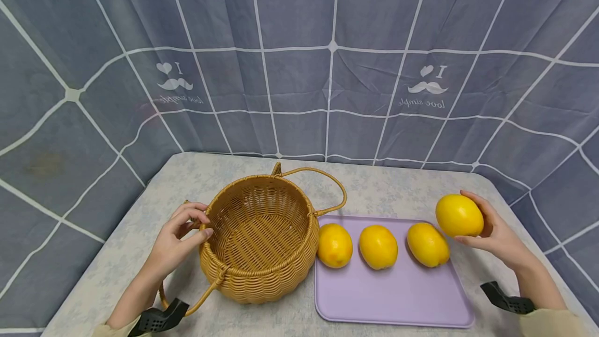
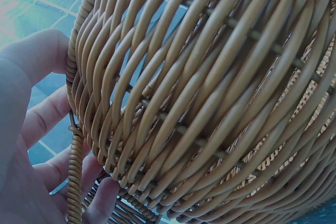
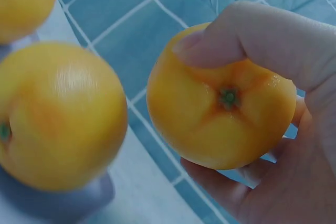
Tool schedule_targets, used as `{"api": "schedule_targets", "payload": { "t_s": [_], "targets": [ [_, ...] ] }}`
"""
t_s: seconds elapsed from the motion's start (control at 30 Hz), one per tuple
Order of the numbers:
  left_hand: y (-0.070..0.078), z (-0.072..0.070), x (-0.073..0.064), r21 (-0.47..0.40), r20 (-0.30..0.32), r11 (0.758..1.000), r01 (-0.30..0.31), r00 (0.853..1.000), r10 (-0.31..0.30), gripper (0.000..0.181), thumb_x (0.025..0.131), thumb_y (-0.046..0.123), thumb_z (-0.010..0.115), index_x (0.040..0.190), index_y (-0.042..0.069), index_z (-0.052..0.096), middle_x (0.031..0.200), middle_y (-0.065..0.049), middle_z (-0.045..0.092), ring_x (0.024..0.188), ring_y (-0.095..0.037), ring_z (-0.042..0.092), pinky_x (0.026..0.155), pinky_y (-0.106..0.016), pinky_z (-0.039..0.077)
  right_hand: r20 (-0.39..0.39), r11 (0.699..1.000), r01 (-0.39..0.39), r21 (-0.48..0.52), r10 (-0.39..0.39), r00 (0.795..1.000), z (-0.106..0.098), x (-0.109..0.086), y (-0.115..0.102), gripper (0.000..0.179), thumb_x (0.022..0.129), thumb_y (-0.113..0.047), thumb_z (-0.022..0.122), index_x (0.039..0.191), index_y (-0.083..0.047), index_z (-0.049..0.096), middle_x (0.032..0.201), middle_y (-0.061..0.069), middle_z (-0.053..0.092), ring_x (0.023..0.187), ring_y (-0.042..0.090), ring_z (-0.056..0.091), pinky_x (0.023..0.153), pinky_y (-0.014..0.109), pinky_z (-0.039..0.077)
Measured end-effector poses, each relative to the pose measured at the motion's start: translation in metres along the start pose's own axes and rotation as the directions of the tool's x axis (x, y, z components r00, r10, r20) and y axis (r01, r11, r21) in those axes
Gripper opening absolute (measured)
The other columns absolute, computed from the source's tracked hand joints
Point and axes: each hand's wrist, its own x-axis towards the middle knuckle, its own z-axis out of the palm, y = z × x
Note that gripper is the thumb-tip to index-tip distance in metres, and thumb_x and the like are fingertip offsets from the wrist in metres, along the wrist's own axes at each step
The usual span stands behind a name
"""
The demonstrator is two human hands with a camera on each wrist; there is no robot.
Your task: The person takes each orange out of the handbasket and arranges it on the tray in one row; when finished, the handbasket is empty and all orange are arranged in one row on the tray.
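A round brown wicker basket (image 1: 262, 243) stands on the table, and nothing lies inside it. At its left side my left hand (image 1: 175, 241) pinches the rim, with the thumb and fingertips on the woven edge. The left wrist view shows the basket's woven wall (image 2: 199, 87) close up beside the fingers. My right hand (image 1: 498, 238) holds a yellow lemon (image 1: 459, 215) above the tray's right edge, thumb over its green stem end in the right wrist view. Three more lemons lie in a row on the tray: left (image 1: 335, 245), middle (image 1: 378, 247) and right (image 1: 428, 244).
The lilac tray (image 1: 388, 298) sits right of the basket, close against it. One basket handle (image 1: 339, 183) reaches over the tray's back left corner; another handle (image 1: 201, 298) hangs at the front left. A grey-blue checked curtain (image 1: 299, 82) surrounds the pale patterned table (image 1: 374, 183).
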Motion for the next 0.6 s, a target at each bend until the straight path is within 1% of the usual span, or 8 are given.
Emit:
{"api": "schedule_targets", "payload": {
  "t_s": [0.17, 0.33, 0.47, 0.6],
  "targets": [
    [0.001, 0.000, 0.000, 0.003, -0.002, 1.000, 0.003, 1.000, -0.003, 0.013, 0.084, -0.007, 0.062, 0.094, 0.002, 0.058, 0.118, -0.007, 0.047, 0.109, -0.010, 0.045, 0.086, -0.014, 0.037, -0.015, 0.999, -0.032, -0.032, 0.031, 0.999, -0.004, -0.007, 0.012, 0.094, 0.076, 0.019, 0.063, 0.150, -0.013, 0.015, 0.132, -0.016, 0.027, 0.101, -0.003, 0.046, 0.077, 0.012, 0.045],
    [0.001, 0.000, 0.000, -0.005, 0.004, 1.000, 0.009, 1.000, -0.009, 0.013, 0.085, -0.006, 0.062, 0.094, 0.003, 0.058, 0.119, -0.007, 0.047, 0.109, -0.011, 0.045, 0.086, -0.015, 0.038, -0.004, 0.994, -0.072, -0.084, 0.071, 0.997, -0.005, -0.014, 0.025, 0.093, 0.076, 0.014, 0.066, 0.149, -0.014, 0.016, 0.131, -0.020, 0.025, 0.102, -0.005, 0.043, 0.077, 0.011, 0.044],
    [0.001, 0.000, 0.000, -0.005, 0.008, 1.000, 0.016, 1.000, -0.015, 0.012, 0.086, -0.005, 0.062, 0.095, 0.003, 0.058, 0.120, -0.006, 0.046, 0.109, -0.011, 0.045, 0.086, -0.016, 0.038, 0.024, 0.993, -0.085, -0.083, 0.087, 0.996, -0.004, -0.017, 0.033, 0.092, 0.075, 0.013, 0.067, 0.149, -0.013, 0.017, 0.130, -0.019, 0.027, 0.101, -0.004, 0.044, 0.076, 0.013, 0.043],
    [0.001, 0.000, 0.000, -0.003, 0.007, 1.000, 0.017, 1.000, -0.017, 0.012, 0.086, -0.005, 0.062, 0.094, 0.003, 0.058, 0.120, -0.006, 0.047, 0.109, -0.011, 0.045, 0.086, -0.016, 0.037, 0.035, 0.993, -0.090, -0.079, 0.093, 0.995, -0.002, -0.019, 0.035, 0.093, 0.074, 0.012, 0.068, 0.148, -0.012, 0.018, 0.129, -0.019, 0.028, 0.102, -0.004, 0.043, 0.077, 0.012, 0.042]
  ]
}}
